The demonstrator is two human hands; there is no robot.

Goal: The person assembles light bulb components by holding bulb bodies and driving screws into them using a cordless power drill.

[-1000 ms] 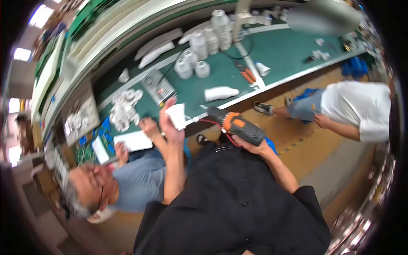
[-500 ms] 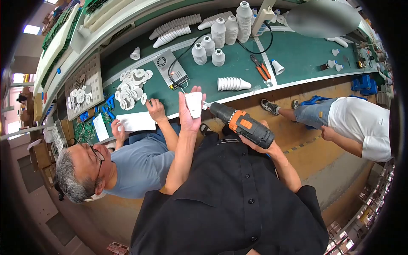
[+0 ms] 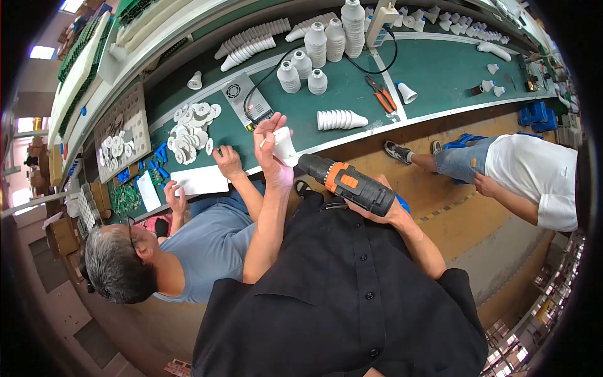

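Note:
My left hand point(image 3: 274, 154) holds a white cone-shaped part point(image 3: 284, 147) upright-tilted against the palm, with the fingers curled beside it. My right hand point(image 3: 383, 210) is wrapped round the grip of a black and orange power drill point(image 3: 348, 183). The drill's nose points left and its tip is at the lower edge of the white part. Whether the two touch is hard to tell. Just beyond the hands, on the green bench point(image 3: 295, 113), lies a row of nested white cups point(image 3: 341, 120). A metal power supply point(image 3: 247, 95) sits behind my left hand.
Stacked white cups point(image 3: 315, 45) stand farther back, near orange-handled pliers point(image 3: 381, 95) and a single cone point(image 3: 407, 93). White discs point(image 3: 190, 132) are piled at left. A co-worker in a blue-grey shirt point(image 3: 217, 251) sits left; another person in a white shirt point(image 3: 531, 173) stands right.
My left hand has turned and its fingers have curled around the white part. The drill has moved slightly left, its tip now at the part. The left co-worker's head has turned toward the bench.

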